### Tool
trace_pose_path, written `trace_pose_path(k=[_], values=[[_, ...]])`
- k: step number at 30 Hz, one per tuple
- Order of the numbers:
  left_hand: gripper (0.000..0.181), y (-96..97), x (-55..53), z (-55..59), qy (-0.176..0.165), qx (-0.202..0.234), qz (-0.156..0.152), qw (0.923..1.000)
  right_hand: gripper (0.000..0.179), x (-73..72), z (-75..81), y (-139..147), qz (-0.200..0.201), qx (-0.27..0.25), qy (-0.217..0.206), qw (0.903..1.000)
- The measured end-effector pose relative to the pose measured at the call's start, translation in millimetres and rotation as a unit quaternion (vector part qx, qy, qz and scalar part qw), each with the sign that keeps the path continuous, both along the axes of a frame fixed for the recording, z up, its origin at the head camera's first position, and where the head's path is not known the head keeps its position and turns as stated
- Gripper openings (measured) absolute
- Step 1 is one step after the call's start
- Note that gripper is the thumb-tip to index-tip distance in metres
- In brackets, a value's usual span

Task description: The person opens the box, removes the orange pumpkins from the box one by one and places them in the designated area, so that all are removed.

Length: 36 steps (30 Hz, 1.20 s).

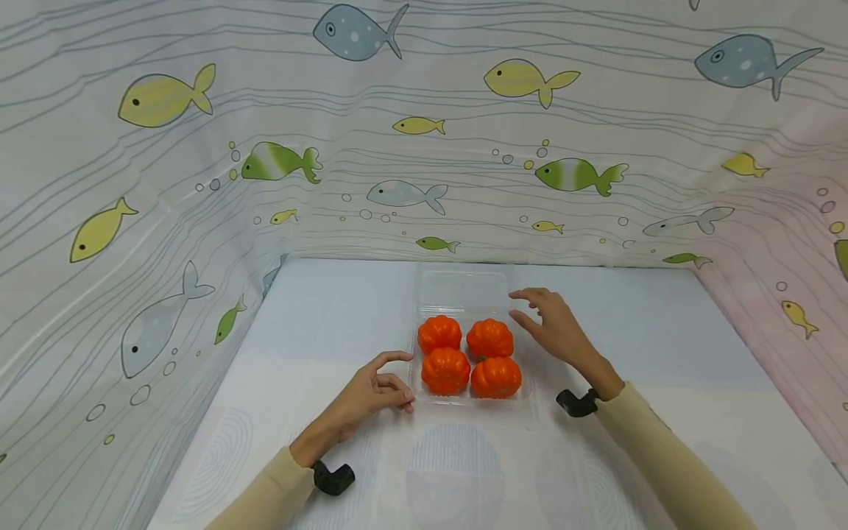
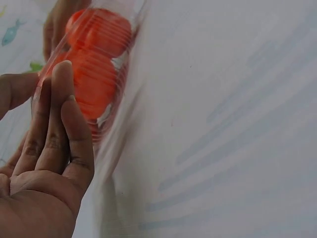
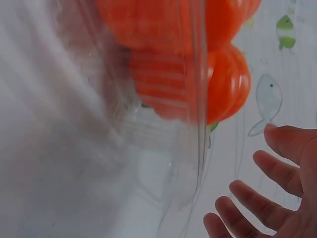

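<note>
Several orange, ribbed miniature pumpkins (image 1: 445, 371) sit in a clear plastic clamshell box (image 1: 457, 402), two of them at the front. Its see-through lid (image 1: 464, 289) lies folded back, away from me. My left hand (image 1: 367, 394) is beside the box's left wall with loosely bent fingers; whether the fingertips touch the plastic I cannot tell. To the right of the box, near the lid's hinge, my right hand (image 1: 555, 327) hovers with its fingers spread and nothing held. The right wrist view shows a gap between that hand (image 3: 282, 193) and the box wall (image 3: 198, 99).
A pale cloth with faint round patterns covers the table (image 1: 331, 316). Behind and at the sides hangs a curtain (image 1: 464, 154) printed with fish and wavy lines. Each wrist wears a small black camera mount (image 1: 333, 478).
</note>
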<state>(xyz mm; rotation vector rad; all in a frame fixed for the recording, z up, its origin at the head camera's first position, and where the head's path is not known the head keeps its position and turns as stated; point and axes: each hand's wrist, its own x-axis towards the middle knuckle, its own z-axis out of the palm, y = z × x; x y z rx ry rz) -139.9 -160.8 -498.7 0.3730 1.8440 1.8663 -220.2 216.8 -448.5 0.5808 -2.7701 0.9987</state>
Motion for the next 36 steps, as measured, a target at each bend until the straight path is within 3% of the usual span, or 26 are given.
trace_pose_path(k=[10,25,36], values=[[0.068,-0.2,-0.4,1.9,0.004,-0.012,0.0,0.9999,0.035,26.9,3.9,-16.4,0.006,0.009,-0.028,0.9995],[0.069,-1.4,-2.8,0.0,-0.011,-0.011,-0.003,0.9999,0.023,60.2,-2.3,-30.5,0.016,-0.001,-0.024,0.9996],[0.069,-1.0,-2.8,0.2,-0.014,-0.011,-0.004,0.9998,0.04,70.8,-5.1,-36.5,0.024,0.025,-0.073,0.9967]])
